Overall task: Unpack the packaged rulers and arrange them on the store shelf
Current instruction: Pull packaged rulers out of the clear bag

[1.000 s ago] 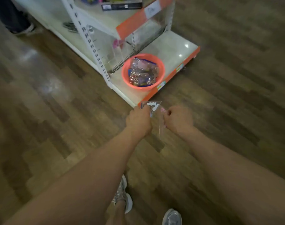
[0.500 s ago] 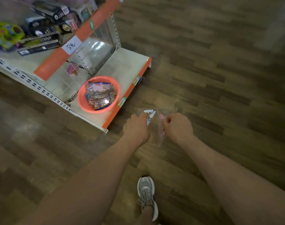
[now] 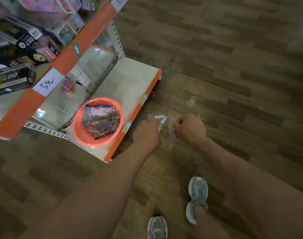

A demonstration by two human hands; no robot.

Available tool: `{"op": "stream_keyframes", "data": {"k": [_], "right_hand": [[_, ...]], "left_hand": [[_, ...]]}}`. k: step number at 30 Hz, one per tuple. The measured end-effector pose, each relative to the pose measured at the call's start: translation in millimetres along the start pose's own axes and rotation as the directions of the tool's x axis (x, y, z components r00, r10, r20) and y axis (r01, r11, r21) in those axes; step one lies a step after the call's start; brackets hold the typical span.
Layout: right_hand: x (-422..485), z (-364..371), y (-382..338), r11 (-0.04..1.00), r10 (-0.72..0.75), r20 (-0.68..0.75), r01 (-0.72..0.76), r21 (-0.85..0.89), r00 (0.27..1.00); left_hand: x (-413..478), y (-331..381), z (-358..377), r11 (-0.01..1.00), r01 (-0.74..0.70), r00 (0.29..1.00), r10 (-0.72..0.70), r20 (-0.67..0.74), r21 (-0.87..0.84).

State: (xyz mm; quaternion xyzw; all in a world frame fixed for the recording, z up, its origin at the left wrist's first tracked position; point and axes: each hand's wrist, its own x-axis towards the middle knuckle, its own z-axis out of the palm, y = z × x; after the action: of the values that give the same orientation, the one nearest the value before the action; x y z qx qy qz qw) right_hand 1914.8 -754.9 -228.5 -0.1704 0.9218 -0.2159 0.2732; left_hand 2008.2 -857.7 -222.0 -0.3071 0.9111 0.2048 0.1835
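A round coral plastic basin (image 3: 77,130) on the white bottom shelf (image 3: 128,78) holds a heap of crinkly clear packets (image 3: 100,122) with blue and pink printing, seemingly the packaged rulers. Just beside the shelf's orange edge, above the wood-plank floor (image 3: 233,66), the left hand (image 3: 147,134) pinches a clear triangular ruler (image 3: 159,118) with white markings. The right hand (image 3: 190,129) pinches a thin, pink-tinted transparent piece (image 3: 172,135), each grip curled tight on flat, glossy plastic.
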Motion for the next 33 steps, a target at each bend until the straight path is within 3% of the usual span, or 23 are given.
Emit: {"op": "stream_keyframes", "data": {"k": [9,16,26,33], "right_hand": [[190.6,-18.0,26.2,1.0,0.011,0.136,-0.014,0.025,0.991],[334.1,-5.9,53.9,0.976,0.067,0.269,-0.119,0.182,0.961],[494.2,161.4,98.4,0.874,0.129,0.326,-0.263,0.409,0.937],[583.2,243.5,121.2,0.865,0.135,0.257,-0.24,0.441,0.957]], "left_hand": [[180.1,57.0,10.2,0.989,0.139,0.986,-0.133,0.103,-0.047],[312.2,77.9,49.5,0.966,0.211,0.976,-0.2,0.088,-0.147],[477.8,-5.1,193.9,0.973,0.181,0.98,-0.165,0.115,-0.146],[567.6,-46.4,252.0,0.987,0.079,0.993,-0.066,0.098,-0.139]]}}
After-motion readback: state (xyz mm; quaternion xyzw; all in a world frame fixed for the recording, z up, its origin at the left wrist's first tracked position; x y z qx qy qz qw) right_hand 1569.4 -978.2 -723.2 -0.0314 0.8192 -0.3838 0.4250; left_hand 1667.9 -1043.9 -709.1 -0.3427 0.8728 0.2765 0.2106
